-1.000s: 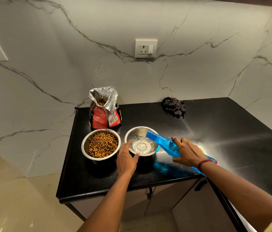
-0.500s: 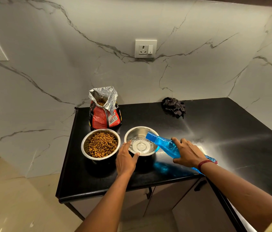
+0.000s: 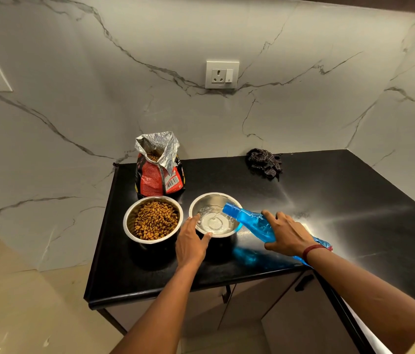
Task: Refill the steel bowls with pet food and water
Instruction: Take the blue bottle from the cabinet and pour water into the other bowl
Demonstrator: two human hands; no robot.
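Two steel bowls stand side by side on the black counter. The left bowl is full of brown kibble. The right bowl holds a shallow pool of water. My left hand grips the right bowl's near rim, thumb and finger on its edge. My right hand holds a blue plastic bottle tilted down to the left, its mouth over the right bowl, with a thin stream of water falling in. An open red pet food bag with a foil top stands behind the left bowl.
A crumpled dark checked cloth lies at the back of the counter near the marble wall. A wall socket sits above it. The counter's front edge and cabinet doors lie just below my arms; pale floor is at the left.
Water in the right bowl ripples as the bottle keeps pouring. Both hands and the bottle stay almost in the same place.
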